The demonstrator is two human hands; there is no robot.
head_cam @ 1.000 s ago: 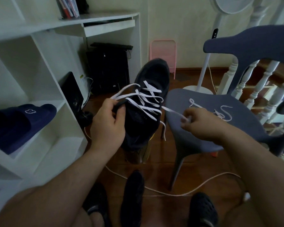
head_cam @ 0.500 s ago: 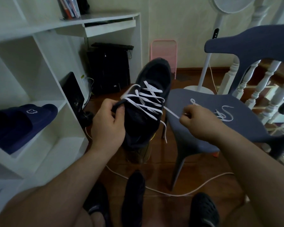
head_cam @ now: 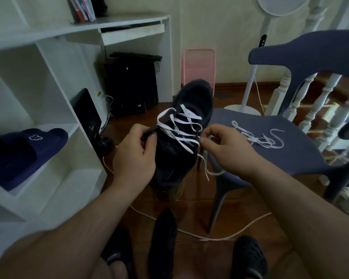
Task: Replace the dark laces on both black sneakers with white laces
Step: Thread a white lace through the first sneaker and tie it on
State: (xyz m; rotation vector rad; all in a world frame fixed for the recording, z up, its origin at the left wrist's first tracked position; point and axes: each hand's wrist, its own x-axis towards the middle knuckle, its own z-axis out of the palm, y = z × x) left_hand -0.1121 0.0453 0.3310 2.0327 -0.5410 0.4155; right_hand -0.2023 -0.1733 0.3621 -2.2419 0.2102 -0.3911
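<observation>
Head view, L to R: left hand point(head_cam: 134, 156) grips the sneaker point(head_cam: 184, 135) by its collar edge, toe pointing away, prob. to keep the eyelets facing up and steady. White lace point(head_cam: 179, 131) already criss-crosses most rows. Right hand point(head_cam: 228, 150) pinches the lace end at the right-side eyelet, likely feeding it through. Spare white lace point(head_cam: 259, 138) waits on the chair seat point(head_cam: 290, 156), within reach for the 2nd shoe point(head_cam: 162, 244), lying on the floor below.

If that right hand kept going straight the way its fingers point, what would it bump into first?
Most likely the black sneaker: the right hand points leftward at its laced side, pinching the white lace. Depth is hard to judge.
</observation>
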